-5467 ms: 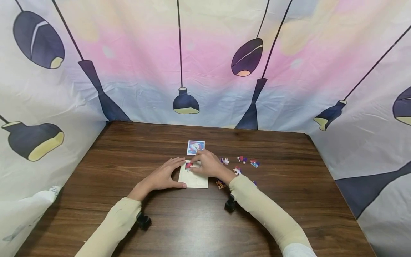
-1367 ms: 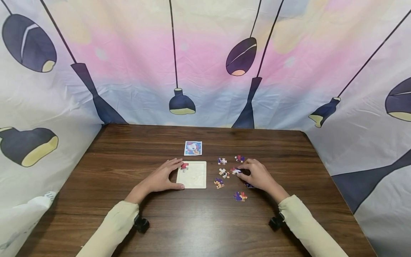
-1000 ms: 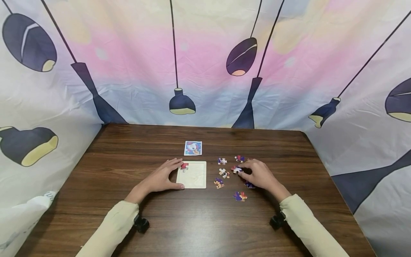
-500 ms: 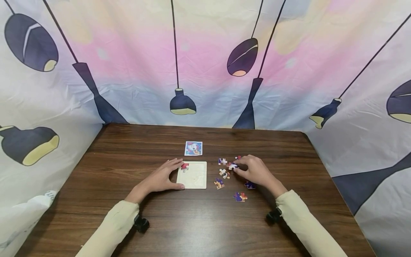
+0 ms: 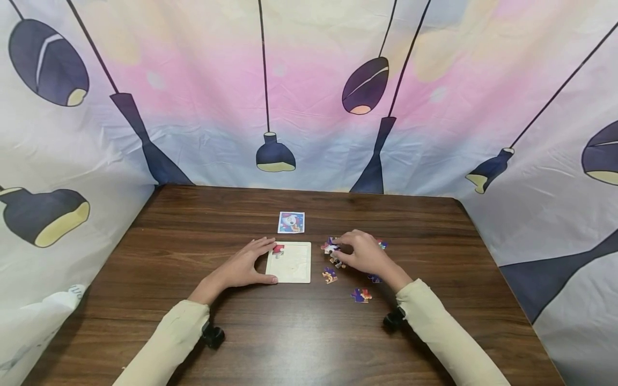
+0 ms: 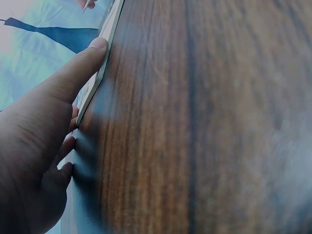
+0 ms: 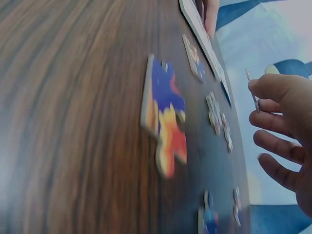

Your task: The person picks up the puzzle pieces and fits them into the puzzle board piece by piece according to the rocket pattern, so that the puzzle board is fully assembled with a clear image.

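Note:
My left hand [image 5: 241,266] rests at the left side of a square, pale puzzle board [image 5: 295,269]. Its fingers lie spread at the upper corner and its thumb touches the lower one, also visible in the left wrist view on the board's edge [image 6: 108,53]. One red and white puzzle piece [image 5: 278,250] sits in the board's upper left corner. Between thumb and forefinger, my right hand [image 5: 365,255] pinches another puzzle piece [image 5: 329,248], white with red and purple. The right wrist view shows this piece edge-on, raised above the table; its printed side is hidden there.
Loose puzzle pieces lie right of the board: an orange and purple piece [image 5: 330,275], a purple and red piece [image 5: 361,295], a dark purple piece [image 5: 375,279] and others partly under the right hand. Behind the board lies a small picture card [image 5: 291,222]. A printed cloth [image 5: 203,145] surrounds the table.
My right hand went from the board to the loose pieces on the right, took hold of one and carries it leftward. The left hand stays at the board.

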`<state>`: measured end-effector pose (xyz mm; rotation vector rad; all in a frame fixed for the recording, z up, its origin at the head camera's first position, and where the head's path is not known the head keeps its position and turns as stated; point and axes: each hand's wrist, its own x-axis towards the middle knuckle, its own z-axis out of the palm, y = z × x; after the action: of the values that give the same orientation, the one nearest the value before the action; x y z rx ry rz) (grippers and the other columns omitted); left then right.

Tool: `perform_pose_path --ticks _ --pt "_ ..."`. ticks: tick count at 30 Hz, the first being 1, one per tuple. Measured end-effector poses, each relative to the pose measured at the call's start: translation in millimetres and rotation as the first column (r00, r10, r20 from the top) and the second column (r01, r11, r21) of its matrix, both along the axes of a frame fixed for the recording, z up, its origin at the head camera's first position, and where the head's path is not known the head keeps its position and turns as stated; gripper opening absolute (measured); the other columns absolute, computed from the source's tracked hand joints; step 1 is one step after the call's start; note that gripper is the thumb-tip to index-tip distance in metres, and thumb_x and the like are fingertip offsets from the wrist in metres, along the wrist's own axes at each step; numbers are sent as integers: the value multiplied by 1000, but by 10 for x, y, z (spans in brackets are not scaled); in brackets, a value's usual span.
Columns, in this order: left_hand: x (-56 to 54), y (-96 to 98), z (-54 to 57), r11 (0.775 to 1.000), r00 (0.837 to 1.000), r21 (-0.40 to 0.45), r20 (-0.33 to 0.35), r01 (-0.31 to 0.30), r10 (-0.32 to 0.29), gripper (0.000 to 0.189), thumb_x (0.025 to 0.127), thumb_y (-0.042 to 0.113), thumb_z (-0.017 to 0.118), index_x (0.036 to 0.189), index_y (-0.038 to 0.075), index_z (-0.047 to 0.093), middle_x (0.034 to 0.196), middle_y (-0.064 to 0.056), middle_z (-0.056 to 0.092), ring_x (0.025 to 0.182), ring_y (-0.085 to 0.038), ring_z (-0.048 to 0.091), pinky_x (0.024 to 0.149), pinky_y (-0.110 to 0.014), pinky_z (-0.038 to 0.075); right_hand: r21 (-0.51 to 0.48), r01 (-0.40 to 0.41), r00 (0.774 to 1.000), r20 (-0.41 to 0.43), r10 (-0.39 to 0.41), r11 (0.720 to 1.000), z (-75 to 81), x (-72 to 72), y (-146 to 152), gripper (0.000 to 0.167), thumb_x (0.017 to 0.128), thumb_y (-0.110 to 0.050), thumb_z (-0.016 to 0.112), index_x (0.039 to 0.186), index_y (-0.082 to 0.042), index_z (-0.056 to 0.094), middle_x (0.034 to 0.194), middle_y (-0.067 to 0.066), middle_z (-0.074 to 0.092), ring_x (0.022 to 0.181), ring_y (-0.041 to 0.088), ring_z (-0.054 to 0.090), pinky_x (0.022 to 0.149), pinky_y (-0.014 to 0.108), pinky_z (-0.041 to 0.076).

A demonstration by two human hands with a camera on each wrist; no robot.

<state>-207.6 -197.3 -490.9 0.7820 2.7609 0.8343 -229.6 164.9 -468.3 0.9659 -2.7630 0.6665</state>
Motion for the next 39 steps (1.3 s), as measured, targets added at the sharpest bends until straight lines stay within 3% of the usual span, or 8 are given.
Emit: perform_pose_path --ticks 19,26,39 --pt "-7 28 7 1000 1000 -11 7 0 0 104 79 65 79 157 8 41 164 -13 34 154 -41 23 122 -64 21 24 -88 996 30 88 996 -6 -140 -635 32 97 -34 72 123 -15 77 113 2 75 101 18 68 86 38 58" --pt "4 26 9 1000 1000 -7 14 -1 1 103 80 65 78 157 8 40 165 -13 34 154 -41 22 121 -65 21 34 -113 994 8 113 993 -70 -204 -802 30 96 -33 73 119 -14 78 110 3 76 95 17 68 79 35 57" --pt "4 28 7 1000 1000 -2 19 -8 8 103 79 66 78 157 9 41 165 -12 33 153 -42 22 119 -67 23 48 -109 994 -1 109 993 -158 -275 -952 28 95 -35 75 115 -16 80 114 2 76 101 19 69 89 37 57"
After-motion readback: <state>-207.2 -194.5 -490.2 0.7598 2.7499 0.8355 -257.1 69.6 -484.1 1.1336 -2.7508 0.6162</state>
